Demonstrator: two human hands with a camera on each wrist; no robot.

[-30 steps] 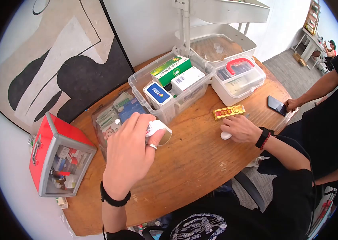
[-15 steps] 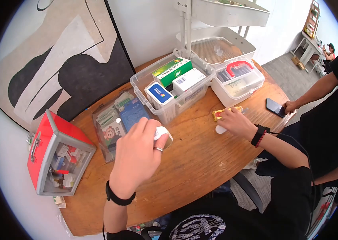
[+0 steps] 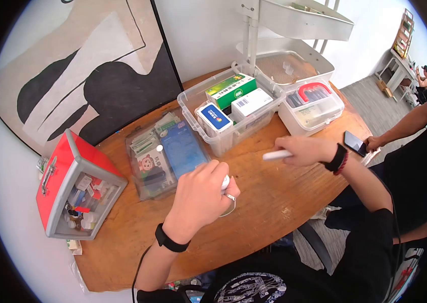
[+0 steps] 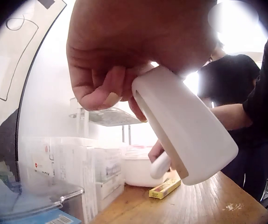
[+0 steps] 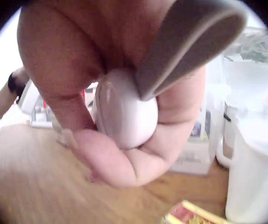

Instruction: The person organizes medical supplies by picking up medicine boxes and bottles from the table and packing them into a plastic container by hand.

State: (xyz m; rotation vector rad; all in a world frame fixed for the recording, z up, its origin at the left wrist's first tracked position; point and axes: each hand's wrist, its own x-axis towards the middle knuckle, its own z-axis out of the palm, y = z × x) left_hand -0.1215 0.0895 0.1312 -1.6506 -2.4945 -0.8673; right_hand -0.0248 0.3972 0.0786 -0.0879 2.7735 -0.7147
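Observation:
My left hand (image 3: pixel 201 197) grips a white, round-cornered hollow plastic case (image 4: pixel 190 130) by its upper end, over the near middle of the table. The case's open side faces left in the left wrist view. In my right hand (image 3: pixel 307 150) is a slim white stick with a rounded end (image 3: pixel 277 155), pointing left toward the other hand. The thumb and fingers curl round it in the right wrist view, and a grey strap overlaps it there. Beneath that hand lies a yellow and red carton (image 4: pixel 165 188), hidden behind the hand in the head view.
A clear bin (image 3: pixel 185 103) of medicine boxes stands at the back, beside a white case with a red handle (image 3: pixel 314 92). A transparent folder (image 3: pixel 145 192) lies left of centre, near a red medicine cabinet (image 3: pixel 79 187). At right, another person's hand (image 3: pixel 373 143) touches a phone (image 3: pixel 355 143).
My right hand has risen over the yellow carton and turned the white stick to point left. My left hand has come nearer my body and rightward with the white case. The head view has shifted slightly.

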